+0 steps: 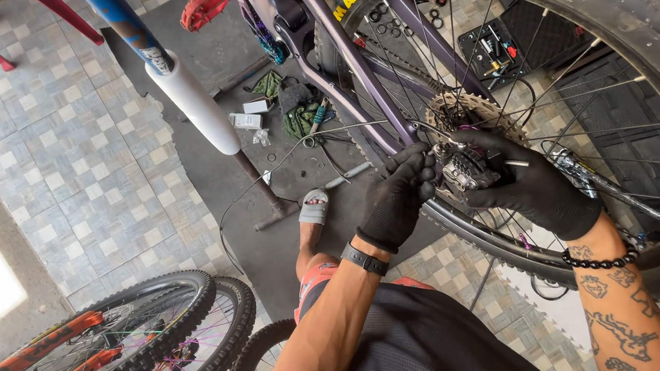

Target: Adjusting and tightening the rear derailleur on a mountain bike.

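A purple bike frame [348, 57] hangs raised in front of me with its knobby rear wheel [648, 46] filling the right side. Both my hands wear black gloves. My right hand [527, 186] grips the rear derailleur [467, 170] just below the cassette [464, 114]. My left hand [398, 194] pinches at the derailleur's left side, where a thin cable [262, 181] runs in from the floor side. The fingertips hide the exact spot they touch.
A work stand post with a white sleeve [194, 101] rises at the left. Small tools, rags and boxes [287, 107] lie on a dark floor mat, and an open tool case [498, 47] sits beyond the spokes. An orange bike [73, 351] lies at the lower left on tiled floor.
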